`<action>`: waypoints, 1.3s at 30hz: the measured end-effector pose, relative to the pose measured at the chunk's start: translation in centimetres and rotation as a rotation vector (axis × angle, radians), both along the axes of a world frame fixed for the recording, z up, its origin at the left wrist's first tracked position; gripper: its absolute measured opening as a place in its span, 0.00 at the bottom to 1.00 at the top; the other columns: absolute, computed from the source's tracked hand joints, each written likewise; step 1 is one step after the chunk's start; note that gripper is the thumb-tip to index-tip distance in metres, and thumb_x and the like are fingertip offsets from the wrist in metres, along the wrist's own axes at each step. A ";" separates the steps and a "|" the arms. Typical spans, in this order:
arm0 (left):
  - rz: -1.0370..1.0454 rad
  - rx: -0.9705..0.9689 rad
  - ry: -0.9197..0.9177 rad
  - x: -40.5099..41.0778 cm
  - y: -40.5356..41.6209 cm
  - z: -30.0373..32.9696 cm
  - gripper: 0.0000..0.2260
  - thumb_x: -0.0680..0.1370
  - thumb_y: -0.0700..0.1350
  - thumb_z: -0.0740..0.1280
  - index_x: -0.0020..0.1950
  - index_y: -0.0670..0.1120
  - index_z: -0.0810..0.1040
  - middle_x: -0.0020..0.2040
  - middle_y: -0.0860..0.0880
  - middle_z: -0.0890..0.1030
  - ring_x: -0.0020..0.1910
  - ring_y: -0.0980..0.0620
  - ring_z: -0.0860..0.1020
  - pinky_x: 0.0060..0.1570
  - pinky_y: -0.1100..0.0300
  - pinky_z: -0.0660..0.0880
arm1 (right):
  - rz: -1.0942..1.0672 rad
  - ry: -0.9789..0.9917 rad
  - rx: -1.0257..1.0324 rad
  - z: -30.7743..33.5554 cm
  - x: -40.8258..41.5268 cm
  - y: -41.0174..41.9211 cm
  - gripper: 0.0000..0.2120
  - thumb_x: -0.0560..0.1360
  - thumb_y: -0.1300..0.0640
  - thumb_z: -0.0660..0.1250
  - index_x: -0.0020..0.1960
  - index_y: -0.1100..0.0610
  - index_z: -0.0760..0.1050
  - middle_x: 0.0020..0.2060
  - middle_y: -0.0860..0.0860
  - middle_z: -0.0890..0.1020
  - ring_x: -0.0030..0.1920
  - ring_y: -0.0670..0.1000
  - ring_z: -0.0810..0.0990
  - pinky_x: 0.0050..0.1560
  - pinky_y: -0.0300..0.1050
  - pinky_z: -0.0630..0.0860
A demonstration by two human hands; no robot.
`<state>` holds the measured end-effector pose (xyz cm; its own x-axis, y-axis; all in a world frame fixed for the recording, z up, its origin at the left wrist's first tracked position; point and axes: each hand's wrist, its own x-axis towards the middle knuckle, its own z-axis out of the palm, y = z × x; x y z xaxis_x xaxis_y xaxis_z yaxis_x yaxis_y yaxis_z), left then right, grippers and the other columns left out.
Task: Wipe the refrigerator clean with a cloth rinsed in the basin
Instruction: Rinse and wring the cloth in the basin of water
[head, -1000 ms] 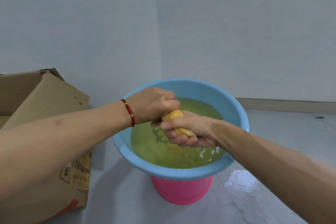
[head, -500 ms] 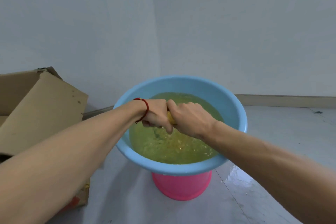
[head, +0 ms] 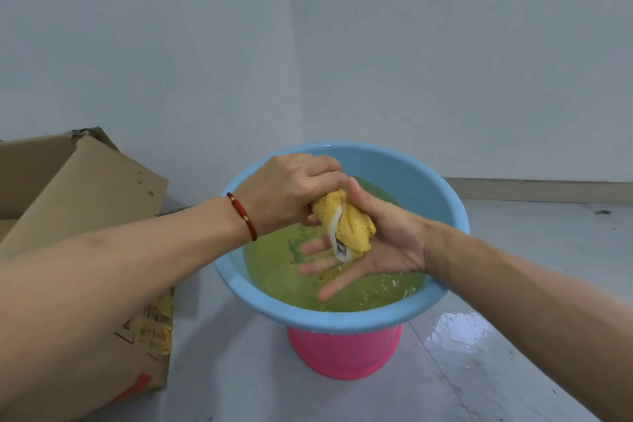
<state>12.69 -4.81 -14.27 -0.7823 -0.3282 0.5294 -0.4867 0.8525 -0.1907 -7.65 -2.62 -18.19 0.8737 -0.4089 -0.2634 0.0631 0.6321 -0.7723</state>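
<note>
One yellow cloth (head: pixel 346 223), twisted into a roll with a white edge showing, held above the water of one blue basin (head: pixel 442 202). Two hands over the basin: left hand (head: pixel 291 192) with fingers curled tight round the cloth's upper end, red bracelet (head: pixel 242 216) on its wrist; right hand (head: pixel 373 243) palm up under the cloth's lower end, fingers (head: pixel 329 264) spread wide and nearly straight, gripping nothing. One pink bucket (head: pixel 342 353) upturned beneath the basin, carrying it. One cardboard box (head: pixel 85 202) at the left, just beside the basin. Grey floor (head: pixel 513 370), wet and shining to the right of the bucket; pale plain walls meeting in a corner behind. Half a second ago both hands clenched on the cloth low over the water; now raised, right hand opened flat, cloth exposed.
</note>
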 end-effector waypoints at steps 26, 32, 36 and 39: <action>0.616 0.784 0.052 -2.8 0.5 -3.2 0.16 0.64 0.42 0.70 0.23 0.45 0.64 0.21 0.49 0.67 0.24 0.49 0.63 0.25 0.54 0.61 | -0.117 1.312 -1.993 1.4 1.3 -1.8 0.09 0.79 0.52 0.61 0.46 0.56 0.65 0.33 0.50 0.71 0.29 0.57 0.65 0.28 0.45 0.56; 0.603 0.920 0.107 -2.8 -0.8 -3.2 0.14 0.66 0.43 0.76 0.27 0.46 0.71 0.22 0.55 0.70 0.25 0.53 0.67 0.27 0.60 0.64 | -0.121 1.332 -1.921 1.7 0.8 -2.9 0.08 0.77 0.50 0.64 0.46 0.53 0.68 0.31 0.49 0.66 0.37 0.60 0.72 0.37 0.48 0.66; 0.501 1.026 0.160 -2.4 -3.2 -0.6 0.18 0.67 0.59 0.80 0.44 0.48 0.80 0.36 0.50 0.80 0.32 0.54 0.76 0.35 0.55 0.73 | -0.132 1.188 -1.676 3.3 -1.6 -5.2 0.23 0.73 0.43 0.74 0.52 0.50 0.62 0.35 0.45 0.70 0.41 0.57 0.74 0.37 0.52 0.66; 0.400 1.098 0.091 -2.6 -4.7 3.8 0.16 0.70 0.60 0.77 0.52 0.52 0.84 0.43 0.50 0.84 0.36 0.53 0.82 0.42 0.54 0.80 | -0.037 1.039 -1.380 6.8 -4.0 -6.3 0.30 0.67 0.40 0.81 0.54 0.52 0.68 0.44 0.46 0.78 0.44 0.50 0.77 0.41 0.47 0.73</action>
<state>10.07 -9.50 -10.46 -0.4941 -0.8577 -0.1422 -0.7312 0.3214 0.6017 -11.64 -8.91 -11.36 0.5646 -0.8147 -0.1325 -0.7753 -0.4683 -0.4238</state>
